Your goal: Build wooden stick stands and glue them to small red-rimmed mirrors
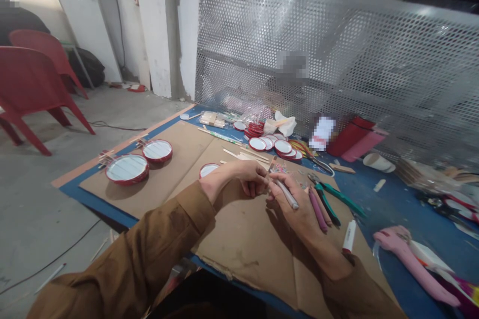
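Observation:
Over the cardboard sheet (239,239), my two hands meet with their fingertips close together. My right hand (294,199) is closed around a pale grey pen-like tool (287,194), whose tip is hidden by the fingers. My left hand (252,177) is closed in a pinch near that tip; what it holds, if anything, is too small to make out. Partly behind my left wrist lies a red-rimmed white disc (208,170). Right of my right hand are a purple pen-like tool (318,212) and green-handled pliers (327,199).
Two red-rimmed discs with sticks (127,168) sit at the left. Several red-rimmed lids (258,144), wooden sticks (254,154) and scissors (318,159) lie farther back. A white tube (349,237) and pink glue gun (415,264) are at right. A perforated metal panel (337,60) stands behind.

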Tool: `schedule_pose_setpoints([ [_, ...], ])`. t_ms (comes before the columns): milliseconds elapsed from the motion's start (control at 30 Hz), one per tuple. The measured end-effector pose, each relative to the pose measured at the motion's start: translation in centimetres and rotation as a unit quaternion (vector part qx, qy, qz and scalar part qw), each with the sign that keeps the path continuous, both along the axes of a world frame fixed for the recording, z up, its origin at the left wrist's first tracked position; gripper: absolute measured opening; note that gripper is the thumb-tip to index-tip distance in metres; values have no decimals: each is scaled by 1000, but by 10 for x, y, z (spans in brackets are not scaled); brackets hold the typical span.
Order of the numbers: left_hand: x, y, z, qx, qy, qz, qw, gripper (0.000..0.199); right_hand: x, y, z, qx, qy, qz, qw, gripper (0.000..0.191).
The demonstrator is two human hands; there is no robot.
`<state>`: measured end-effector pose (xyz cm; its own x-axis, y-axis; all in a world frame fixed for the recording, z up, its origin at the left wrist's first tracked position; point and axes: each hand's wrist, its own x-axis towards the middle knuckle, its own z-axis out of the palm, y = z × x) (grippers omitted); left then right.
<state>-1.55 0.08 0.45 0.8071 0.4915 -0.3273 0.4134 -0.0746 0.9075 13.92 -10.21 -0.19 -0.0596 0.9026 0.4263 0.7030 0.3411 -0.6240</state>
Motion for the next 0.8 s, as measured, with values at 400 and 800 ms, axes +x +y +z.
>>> schedule_pose_setpoints([
  [400,-1,0,-1,-4,-5,1,1000,20,-2,0,1,-7,2,-3,1000,30],
  [800,-1,-1,1,4,2,0,1000,14,-5,-3,1,-20,20,-10,1000,30],
])
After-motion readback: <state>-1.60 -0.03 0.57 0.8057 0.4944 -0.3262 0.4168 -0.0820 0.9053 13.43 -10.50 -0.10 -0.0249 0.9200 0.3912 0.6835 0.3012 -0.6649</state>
